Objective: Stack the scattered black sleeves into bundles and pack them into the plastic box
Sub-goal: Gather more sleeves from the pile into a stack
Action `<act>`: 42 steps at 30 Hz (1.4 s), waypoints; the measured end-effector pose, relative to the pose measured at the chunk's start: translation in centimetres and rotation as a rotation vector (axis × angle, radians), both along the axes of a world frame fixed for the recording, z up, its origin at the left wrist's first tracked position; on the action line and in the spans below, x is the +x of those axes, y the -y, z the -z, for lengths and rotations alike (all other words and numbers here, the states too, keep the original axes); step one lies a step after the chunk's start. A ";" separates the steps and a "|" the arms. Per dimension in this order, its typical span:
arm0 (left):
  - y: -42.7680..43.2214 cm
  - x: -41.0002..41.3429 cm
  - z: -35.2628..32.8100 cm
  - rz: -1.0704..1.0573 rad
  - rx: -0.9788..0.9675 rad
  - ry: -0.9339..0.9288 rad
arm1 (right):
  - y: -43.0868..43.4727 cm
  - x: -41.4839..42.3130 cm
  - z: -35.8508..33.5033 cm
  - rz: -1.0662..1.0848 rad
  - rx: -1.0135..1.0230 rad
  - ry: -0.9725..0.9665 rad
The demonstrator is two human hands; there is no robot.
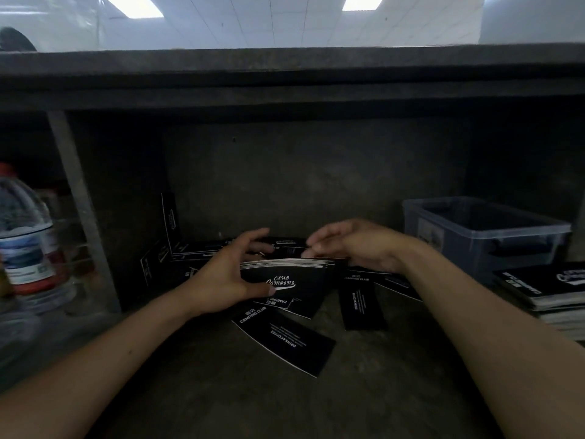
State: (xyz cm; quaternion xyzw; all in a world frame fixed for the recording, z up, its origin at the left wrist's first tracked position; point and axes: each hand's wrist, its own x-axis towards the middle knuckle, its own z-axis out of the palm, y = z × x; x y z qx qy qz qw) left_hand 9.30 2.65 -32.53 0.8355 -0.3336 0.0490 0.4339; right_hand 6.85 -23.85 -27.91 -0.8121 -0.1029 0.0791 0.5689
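Note:
My left hand (221, 277) grips a bundle of black sleeves (291, 280) on edge, thumb on its printed front, fingers curled over the back. Over the bundle's right top end hovers my right hand (354, 245), fingers bent and close to the edges; whether they touch is unclear. Loose black sleeves lie scattered on the surface beneath: one large sleeve (285, 340) in front, another sleeve (361, 308) to the right, several more behind, and an upright sleeve (171, 220) leaning at the back left. The plastic box (484, 236) stands at the right, and I see nothing inside it.
A finished stack of sleeves (547, 289) lies at the far right, in front of the box. A large water bottle (25, 245) stands at the left beside a metal post (79, 210). A dark shelf (285, 77) overhangs the work surface.

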 end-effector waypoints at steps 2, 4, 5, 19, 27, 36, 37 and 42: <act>0.2 -0.3 -0.2 0.009 0.005 0.004 | 0.4 1.4 1.1 0.134 0.116 0.027; 0.2 -0.5 -0.2 0.016 0.026 0.021 | 2.0 3.6 2.7 0.432 -0.194 0.262; 0.3 -0.5 -0.2 0.017 0.031 0.030 | 2.8 4.2 3.5 0.485 -0.512 0.318; 0.1 -0.2 -0.3 0.029 0.071 0.045 | 4.4 3.0 1.4 0.584 -1.099 0.332; -0.3 0.3 0.2 -0.008 0.028 0.034 | 2.3 0.2 0.0 0.119 -0.196 0.245; 0.3 -0.7 -0.2 0.069 0.016 0.055 | 3.1 1.6 1.0 0.322 -1.009 0.206; 0.3 -0.7 -0.2 0.067 0.003 0.058 | 3.3 1.5 1.1 0.294 -1.126 0.121; 0.3 -0.7 -0.3 0.050 -0.019 0.090 | 3.3 1.1 0.7 0.282 -1.160 0.131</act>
